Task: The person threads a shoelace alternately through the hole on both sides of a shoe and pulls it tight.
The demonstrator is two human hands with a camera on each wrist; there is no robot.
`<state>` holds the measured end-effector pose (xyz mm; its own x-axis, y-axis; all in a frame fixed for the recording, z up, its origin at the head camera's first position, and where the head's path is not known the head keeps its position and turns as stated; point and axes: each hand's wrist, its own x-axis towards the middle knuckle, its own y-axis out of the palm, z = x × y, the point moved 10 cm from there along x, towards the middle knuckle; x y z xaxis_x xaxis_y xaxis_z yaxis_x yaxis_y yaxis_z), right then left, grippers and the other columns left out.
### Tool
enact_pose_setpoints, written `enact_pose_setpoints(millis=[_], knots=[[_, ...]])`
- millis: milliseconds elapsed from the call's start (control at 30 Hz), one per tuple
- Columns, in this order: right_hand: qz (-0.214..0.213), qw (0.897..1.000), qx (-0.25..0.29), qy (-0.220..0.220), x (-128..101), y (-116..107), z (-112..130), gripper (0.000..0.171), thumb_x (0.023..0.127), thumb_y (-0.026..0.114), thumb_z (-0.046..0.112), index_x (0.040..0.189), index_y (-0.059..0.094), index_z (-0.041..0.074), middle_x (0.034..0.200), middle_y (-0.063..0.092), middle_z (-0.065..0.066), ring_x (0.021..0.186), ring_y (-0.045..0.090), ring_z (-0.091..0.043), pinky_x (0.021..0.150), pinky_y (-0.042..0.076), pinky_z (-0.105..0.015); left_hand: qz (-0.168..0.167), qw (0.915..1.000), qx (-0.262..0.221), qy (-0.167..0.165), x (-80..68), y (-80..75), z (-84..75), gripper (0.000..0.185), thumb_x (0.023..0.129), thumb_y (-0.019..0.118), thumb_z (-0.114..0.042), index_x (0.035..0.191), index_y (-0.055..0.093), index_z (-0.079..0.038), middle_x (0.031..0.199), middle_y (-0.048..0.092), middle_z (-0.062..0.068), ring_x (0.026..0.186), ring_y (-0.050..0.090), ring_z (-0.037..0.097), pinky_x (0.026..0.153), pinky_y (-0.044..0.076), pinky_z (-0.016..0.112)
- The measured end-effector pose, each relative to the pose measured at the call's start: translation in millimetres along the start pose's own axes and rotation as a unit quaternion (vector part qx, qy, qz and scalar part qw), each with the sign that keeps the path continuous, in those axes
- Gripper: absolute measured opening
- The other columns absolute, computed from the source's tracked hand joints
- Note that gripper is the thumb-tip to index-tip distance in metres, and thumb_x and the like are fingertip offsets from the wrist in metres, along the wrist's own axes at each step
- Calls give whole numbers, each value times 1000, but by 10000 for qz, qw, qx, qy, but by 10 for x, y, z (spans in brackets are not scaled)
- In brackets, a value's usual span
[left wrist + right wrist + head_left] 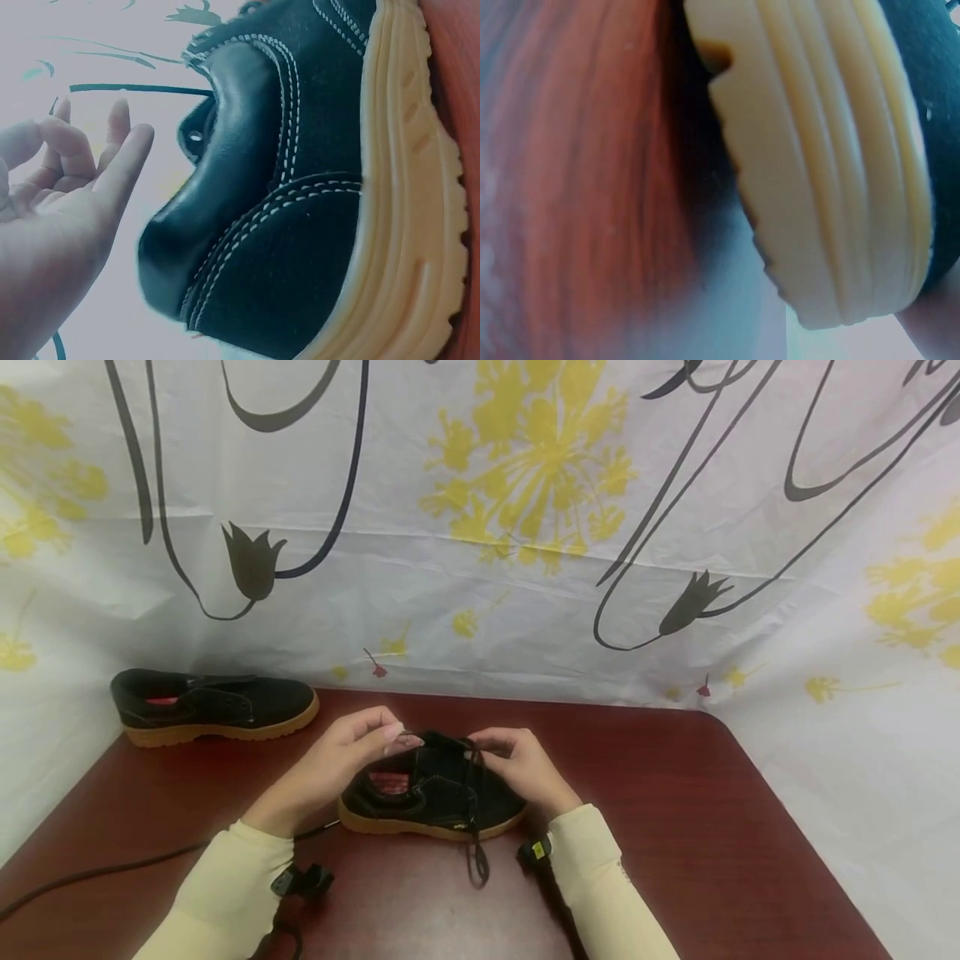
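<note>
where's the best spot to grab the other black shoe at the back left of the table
Probably the heel end of the far shoe, coming from above: it lies on its gum sole, side-on, its open collar facing up at the left, so fingers can hook inside. Both hands are busy at the near shoe's lace.

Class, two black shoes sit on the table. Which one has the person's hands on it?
The near shoe in the middle, between the left hand and right hand working its lace. The other shoe lies untouched at the far left.

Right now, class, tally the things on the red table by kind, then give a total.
Black shoes with tan soles: 2, one between the hands, one at the back left
Loose black lace: 1
Black cable: 1
Total: 4
</note>
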<state>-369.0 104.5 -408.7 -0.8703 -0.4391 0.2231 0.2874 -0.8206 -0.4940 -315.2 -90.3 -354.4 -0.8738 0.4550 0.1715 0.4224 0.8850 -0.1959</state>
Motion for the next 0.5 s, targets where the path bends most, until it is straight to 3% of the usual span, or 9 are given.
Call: enact_pose_setpoints(millis=[133, 233, 400, 500], knots=[[0, 9999, -80, 97, 16, -2, -3, 19, 96, 68, 7, 112, 76, 11, 110, 77, -8, 99, 74, -16, 86, 58, -26, -223, 9997, 10, -22, -158, -101, -105, 32, 109, 47, -30, 103, 53, 1, 119, 64, 13, 120, 67, 19, 107, 50, 36], [-3, 9999, -68, 150, 15, -14, 1, 19, 96, 67, 6, 113, 75, 10, 108, 77, -8, 97, 74, -16, 85, 58, -26, -285, 9993, -140, 188, -260, -145, -221, 28, 109, 46, -26, 101, 54, 0, 113, 65, 10, 116, 68, 15, 102, 52, 24], [31, 9997, 108, 213, 8, -4, 4, 20, 96, 65, 2, 114, 74, 5, 106, 77, -15, 92, 74, -13, 83, 58, -25, -468, 9958, -546, 575, -458, -231, -370, 23, 109, 43, -18, 98, 56, -3, 107, 66, 2, 110, 70, 12, 99, 52, 21], [49, 9992, 267, 282, 4, 2, -16, 20, 96, 66, 2, 114, 73, 3, 107, 77, -17, 94, 73, -11, 83, 58, -24, -570, 9942, -660, 624, -591, -294, -406, 22, 110, 42, -16, 97, 56, -4, 107, 68, 1, 108, 70, 13, 99, 52, 20]])
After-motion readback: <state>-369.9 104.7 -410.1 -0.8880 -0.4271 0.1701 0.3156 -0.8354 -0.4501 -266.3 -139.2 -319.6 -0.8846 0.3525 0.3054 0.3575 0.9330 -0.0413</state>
